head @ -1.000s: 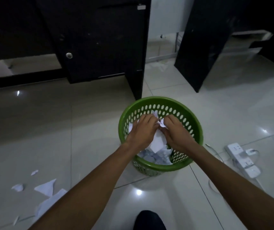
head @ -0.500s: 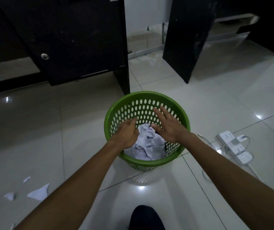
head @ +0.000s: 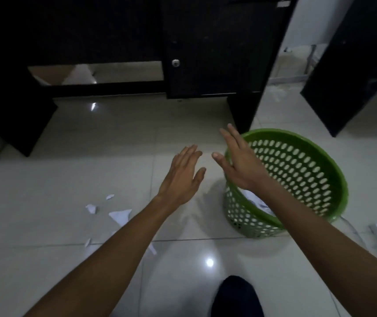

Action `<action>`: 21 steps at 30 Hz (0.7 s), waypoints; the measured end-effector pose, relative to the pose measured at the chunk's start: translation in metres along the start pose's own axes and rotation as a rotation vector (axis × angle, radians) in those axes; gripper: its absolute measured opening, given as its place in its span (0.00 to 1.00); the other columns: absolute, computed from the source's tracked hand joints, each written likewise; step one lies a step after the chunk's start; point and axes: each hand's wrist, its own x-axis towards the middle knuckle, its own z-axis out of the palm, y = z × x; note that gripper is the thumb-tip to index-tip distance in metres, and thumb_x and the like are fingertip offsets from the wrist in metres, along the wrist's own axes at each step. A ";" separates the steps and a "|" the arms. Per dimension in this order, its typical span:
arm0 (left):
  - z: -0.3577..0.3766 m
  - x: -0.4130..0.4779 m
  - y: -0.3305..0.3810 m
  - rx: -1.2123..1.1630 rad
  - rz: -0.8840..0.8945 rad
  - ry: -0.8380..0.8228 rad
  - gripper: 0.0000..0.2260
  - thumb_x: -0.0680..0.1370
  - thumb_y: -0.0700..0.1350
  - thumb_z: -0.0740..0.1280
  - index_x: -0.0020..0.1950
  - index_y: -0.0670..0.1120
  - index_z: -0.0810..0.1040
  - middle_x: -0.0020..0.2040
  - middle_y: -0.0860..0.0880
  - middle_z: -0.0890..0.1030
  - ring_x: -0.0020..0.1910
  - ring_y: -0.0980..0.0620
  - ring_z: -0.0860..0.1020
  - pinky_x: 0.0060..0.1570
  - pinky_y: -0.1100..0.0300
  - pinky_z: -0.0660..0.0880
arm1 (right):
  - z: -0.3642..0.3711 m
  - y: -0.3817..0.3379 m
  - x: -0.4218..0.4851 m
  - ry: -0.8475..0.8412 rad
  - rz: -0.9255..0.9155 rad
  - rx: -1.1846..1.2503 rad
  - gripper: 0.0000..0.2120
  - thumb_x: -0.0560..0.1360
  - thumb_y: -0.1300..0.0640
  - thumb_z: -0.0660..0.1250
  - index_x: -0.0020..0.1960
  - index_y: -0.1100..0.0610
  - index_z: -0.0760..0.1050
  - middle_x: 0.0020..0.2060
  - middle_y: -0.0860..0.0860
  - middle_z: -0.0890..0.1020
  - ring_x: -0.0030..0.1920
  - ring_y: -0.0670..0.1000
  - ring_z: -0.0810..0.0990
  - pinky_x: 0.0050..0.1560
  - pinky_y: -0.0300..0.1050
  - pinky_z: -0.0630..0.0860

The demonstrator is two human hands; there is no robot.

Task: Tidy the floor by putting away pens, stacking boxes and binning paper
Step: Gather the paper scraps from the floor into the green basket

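Both hands hover empty over the tiled floor [head: 91,156], the left hand [head: 180,177] and right hand [head: 240,165] flat with fingers straight, the right by the left rim of the green bin [head: 272,131], where crumpled paper [head: 255,200] lies. Torn scraps [head: 120,216] lie on the tiles to the left, well apart from the bin. The next gather would likely go best by sweeping the scraps into one pile, lifting thin pieces by an edge, then dropping them deep inside.
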 end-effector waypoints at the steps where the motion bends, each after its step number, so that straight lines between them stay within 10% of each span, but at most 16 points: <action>1: -0.007 -0.012 -0.021 0.014 -0.048 0.004 0.22 0.82 0.52 0.54 0.75 0.46 0.61 0.78 0.48 0.57 0.78 0.50 0.52 0.75 0.54 0.47 | 0.013 -0.014 0.007 -0.012 -0.033 -0.010 0.33 0.78 0.37 0.52 0.77 0.52 0.52 0.78 0.50 0.49 0.76 0.55 0.57 0.71 0.54 0.63; 12: -0.030 -0.181 -0.276 0.064 -0.661 -0.032 0.35 0.76 0.63 0.47 0.77 0.43 0.58 0.79 0.45 0.54 0.78 0.46 0.51 0.74 0.48 0.50 | 0.236 -0.101 -0.010 -0.342 -0.122 0.048 0.41 0.76 0.33 0.55 0.78 0.57 0.50 0.79 0.51 0.47 0.78 0.52 0.48 0.74 0.57 0.56; 21: 0.029 -0.214 -0.382 0.054 -0.727 -0.068 0.43 0.72 0.72 0.36 0.79 0.46 0.51 0.79 0.50 0.49 0.78 0.50 0.45 0.74 0.48 0.49 | 0.384 -0.117 0.022 -0.553 -0.115 0.015 0.41 0.74 0.27 0.43 0.78 0.50 0.44 0.77 0.43 0.41 0.77 0.44 0.41 0.77 0.47 0.43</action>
